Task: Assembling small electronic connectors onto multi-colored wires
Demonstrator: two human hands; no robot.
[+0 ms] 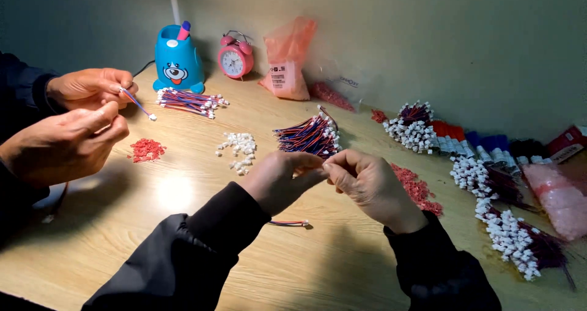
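While a co-worker sits at the left edge, the person's own two hands meet at the middle of a wooden bench [183, 195]. Left hand [278, 179] and right hand [367, 186] are pressed fingertip to fingertip, pinching something small between them; what it is cannot be told, since the fingers hide it. Just behind the hands lies a bundle of red, blue and white wires [306, 137] with white plug ends. A single short wire [287, 223] lies on the bench under the left wrist. A small heap of white connectors [237, 149] sits left of the bundle, and red connectors [419, 189] are scattered right of the right hand.

The co-worker's hands [79, 115] hold one thin wire [137, 103] above a little pile of red pieces [145, 150]. Near the wall stand a blue bear-faced pen holder [177, 63], a pink alarm clock [235, 57] and an orange plastic bag [286, 60]. More wire bundles [507, 225] line the right side.
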